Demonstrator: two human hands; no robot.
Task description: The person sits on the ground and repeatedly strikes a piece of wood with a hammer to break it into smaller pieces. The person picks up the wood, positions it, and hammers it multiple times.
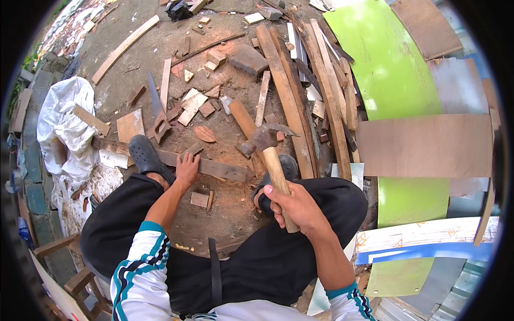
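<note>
My right hand (294, 206) is wrapped round the wooden handle of a claw hammer (277, 174), its rusty head raised over the ground between my feet. A narrow, weathered wooden board (225, 170) lies across in front of me, reaching from near my left shoe (145, 155) toward my right. My left hand (186, 170) grips this board near its middle, fingers bent over the far edge. Just beyond those fingertips sits a small wood offcut (195, 149). Another small wood block (200, 199) rests on the ground nearer to me. The hammer head is apart from the board.
A handsaw (158, 115) lies beyond my left foot, near a white sack (67, 125). Long timbers (286, 101) are piled to the right, beside green panels (396, 64) and a brown plywood sheet (425, 145). A brick-like block (249, 59) and several offcuts litter the dirt ahead.
</note>
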